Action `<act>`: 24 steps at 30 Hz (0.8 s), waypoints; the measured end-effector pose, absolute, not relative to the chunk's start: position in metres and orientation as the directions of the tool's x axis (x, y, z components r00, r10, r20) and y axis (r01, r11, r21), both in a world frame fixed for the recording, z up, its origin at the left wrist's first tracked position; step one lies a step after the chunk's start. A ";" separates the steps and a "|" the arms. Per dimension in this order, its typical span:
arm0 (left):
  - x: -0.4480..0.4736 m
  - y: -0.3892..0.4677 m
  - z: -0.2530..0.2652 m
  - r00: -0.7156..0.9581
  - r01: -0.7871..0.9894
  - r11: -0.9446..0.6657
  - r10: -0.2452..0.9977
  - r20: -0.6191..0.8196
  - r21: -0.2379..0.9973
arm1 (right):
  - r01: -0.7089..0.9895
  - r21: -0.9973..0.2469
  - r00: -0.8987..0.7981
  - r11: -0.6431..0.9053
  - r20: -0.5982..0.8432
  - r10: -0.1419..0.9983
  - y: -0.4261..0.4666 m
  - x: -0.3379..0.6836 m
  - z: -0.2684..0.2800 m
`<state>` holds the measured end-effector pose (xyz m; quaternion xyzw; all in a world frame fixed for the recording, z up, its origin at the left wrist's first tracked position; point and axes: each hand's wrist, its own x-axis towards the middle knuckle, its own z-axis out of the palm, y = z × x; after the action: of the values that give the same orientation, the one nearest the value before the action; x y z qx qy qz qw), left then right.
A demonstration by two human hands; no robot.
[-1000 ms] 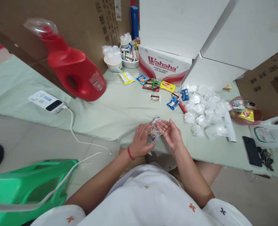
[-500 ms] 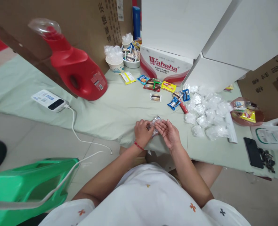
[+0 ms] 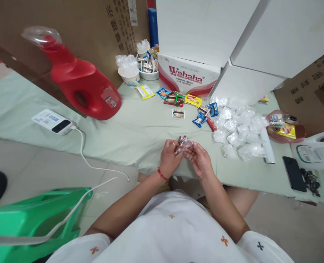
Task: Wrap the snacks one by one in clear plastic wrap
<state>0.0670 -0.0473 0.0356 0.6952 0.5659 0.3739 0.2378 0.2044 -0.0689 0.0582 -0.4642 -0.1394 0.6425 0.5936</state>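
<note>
At the front edge of the cloth-covered table, my left hand [image 3: 170,157] is closed around a small snack packet in clear plastic wrap [image 3: 183,141]. My right hand [image 3: 199,157] pinches the loose plastic on the packet's right side. Dark reddish-brown shows through the wrap; the exact kind of snack cannot be made out. Beyond my hands lie a small clear-wrapped biscuit [image 3: 178,113], blue snack packets [image 3: 200,119] and a yellow wafer packet [image 3: 193,100]. To the right spreads a pile of crumpled clear plastic bundles [image 3: 238,128].
A red detergent bottle [image 3: 87,87] and a white device with a cable [image 3: 52,121] are at left. White boxes [image 3: 189,76] stand behind the snacks. A pink bowl [image 3: 300,133], a plastic roll [image 3: 268,146] and a black phone [image 3: 294,173] lie right. A green stool [image 3: 38,212] is below left.
My right hand has gone from held flat beside the packet to pinching its plastic. The packet is raised and turned a little between both hands. The view has shifted slightly.
</note>
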 end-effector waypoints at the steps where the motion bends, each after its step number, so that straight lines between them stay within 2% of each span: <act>1: 0.068 -0.051 0.039 0.096 0.630 -0.319 0.937 0.337 0.708 | -0.632 -0.731 0.130 -0.259 -0.429 0.894 -0.072 0.204 0.060; 4: 0.074 -0.059 0.041 0.243 0.705 -0.520 0.816 0.524 0.482 | -0.637 -0.724 0.122 -0.263 -0.431 0.894 -0.082 0.201 0.064; 7: 0.080 -0.062 0.032 0.438 0.680 -0.645 0.738 0.513 0.348 | -0.619 -0.731 0.113 -0.288 -0.446 0.888 -0.086 0.200 0.058; 10: 0.083 -0.067 0.021 0.646 0.548 -0.749 0.662 0.381 0.373 | -0.558 -0.760 0.098 -0.332 -0.458 0.884 -0.086 0.203 0.045; 13: 0.078 -0.078 0.018 0.771 0.356 -0.774 0.560 0.304 0.523 | -0.494 -0.811 0.166 -0.314 -0.442 0.881 -0.083 0.209 0.032; 14: 0.074 -0.082 0.019 0.766 0.306 -0.742 0.564 0.309 0.596 | -0.472 -0.827 0.189 -0.307 -0.435 0.881 -0.082 0.211 0.029; 16: 0.064 -0.088 0.021 0.653 0.258 -0.617 0.678 0.336 0.744 | -0.452 -0.838 0.202 -0.305 -0.429 0.880 -0.082 0.214 0.024; 19: 0.048 -0.088 0.025 0.187 0.292 -0.315 0.945 0.269 0.903 | -0.506 -0.816 0.210 -0.278 -0.430 0.878 -0.083 0.217 0.021; 21: 0.043 -0.083 0.028 -0.057 0.260 -0.090 0.992 0.108 0.962 | -0.529 -0.813 0.219 -0.245 -0.409 0.886 -0.086 0.217 0.021; 22: 0.044 -0.079 0.029 -0.066 0.208 0.009 0.998 0.005 0.978 | -0.522 -0.821 0.212 -0.232 -0.388 0.897 -0.088 0.217 0.021; 24: 0.049 -0.073 0.033 0.102 0.088 0.184 0.976 -0.193 0.979 | -0.480 -0.850 0.180 -0.214 -0.335 0.925 -0.092 0.217 0.023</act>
<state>0.0495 -0.0728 0.0330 0.4960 0.5360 0.4022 0.5522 0.2175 -0.0921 0.0233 -0.4971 -0.2236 0.6000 0.5855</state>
